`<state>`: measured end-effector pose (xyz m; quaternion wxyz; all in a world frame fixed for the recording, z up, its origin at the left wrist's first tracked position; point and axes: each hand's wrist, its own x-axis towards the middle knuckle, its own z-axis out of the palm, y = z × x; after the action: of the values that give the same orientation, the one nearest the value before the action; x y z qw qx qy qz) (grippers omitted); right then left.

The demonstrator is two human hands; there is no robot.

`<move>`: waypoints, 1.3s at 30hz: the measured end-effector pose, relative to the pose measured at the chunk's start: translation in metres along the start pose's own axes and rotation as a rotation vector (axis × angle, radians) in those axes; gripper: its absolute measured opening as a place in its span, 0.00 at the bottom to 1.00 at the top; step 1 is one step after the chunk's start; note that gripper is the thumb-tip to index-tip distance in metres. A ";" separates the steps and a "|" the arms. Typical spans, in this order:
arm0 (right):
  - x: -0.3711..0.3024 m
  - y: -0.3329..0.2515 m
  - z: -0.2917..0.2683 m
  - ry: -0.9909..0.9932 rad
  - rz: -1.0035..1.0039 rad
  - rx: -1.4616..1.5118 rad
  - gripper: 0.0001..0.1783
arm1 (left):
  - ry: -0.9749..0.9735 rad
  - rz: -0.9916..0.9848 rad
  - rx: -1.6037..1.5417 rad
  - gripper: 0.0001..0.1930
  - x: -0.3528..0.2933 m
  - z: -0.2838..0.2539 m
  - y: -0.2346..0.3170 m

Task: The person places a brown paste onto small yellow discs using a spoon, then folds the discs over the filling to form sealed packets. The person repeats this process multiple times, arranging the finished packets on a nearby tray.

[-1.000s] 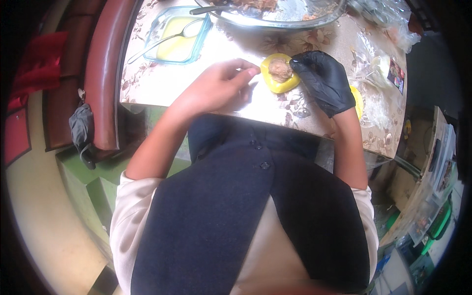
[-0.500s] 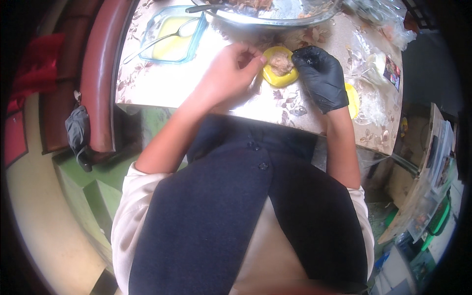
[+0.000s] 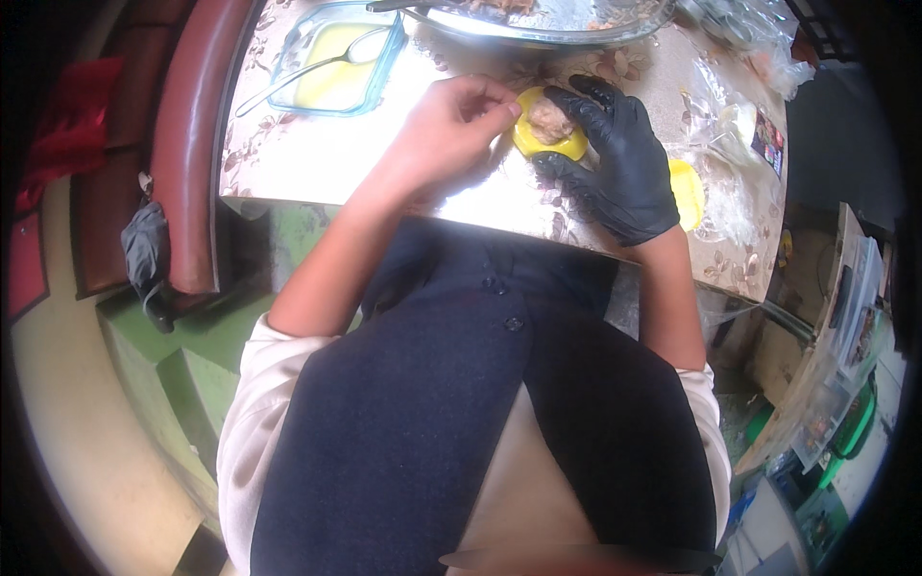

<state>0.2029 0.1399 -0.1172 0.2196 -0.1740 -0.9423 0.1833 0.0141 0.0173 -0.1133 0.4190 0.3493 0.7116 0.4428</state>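
Note:
A small, shallow yellow dish (image 3: 526,139) sits near the table's front edge. It holds a lump of pale, pinkish-brown minced filling (image 3: 549,122). My bare left hand (image 3: 451,130) pinches the dish's left rim between thumb and fingertips. Over the right side of the dish curves my right hand (image 3: 619,158), in a black glove. Its thumb and fingers are spread around the filling, the fingertips beside or on the lump; exact contact is hard to tell. A second yellow piece (image 3: 687,195) lies to the right of the gloved wrist, partly hidden.
A glass dish (image 3: 389,91) with yellowish liquid and a spoon (image 3: 317,69) stands at the left. Behind my hands is a large metal bowl (image 3: 557,36) with filling and a dark handle. Clear plastic bags (image 3: 725,125) lie at the right on the flowered tabletop (image 3: 461,197).
My right hand has opened from a closed pose at the dish's right edge, its fingers now spread around the filling. My left hand stays at the left rim.

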 end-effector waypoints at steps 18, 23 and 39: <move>-0.002 -0.004 0.000 0.130 -0.004 0.027 0.25 | 0.035 0.001 0.029 0.16 -0.004 0.000 0.002; 0.003 -0.012 -0.003 0.207 -0.030 -0.034 0.23 | 0.034 -0.015 0.006 0.16 -0.005 -0.001 0.003; -0.014 0.016 -0.004 -0.104 0.631 0.775 0.20 | 0.028 0.020 -0.025 0.19 -0.007 -0.002 0.000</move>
<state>0.2199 0.1488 -0.1255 0.1547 -0.3471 -0.7161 0.5856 0.0151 0.0105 -0.1110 0.4088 0.3447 0.7084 0.4607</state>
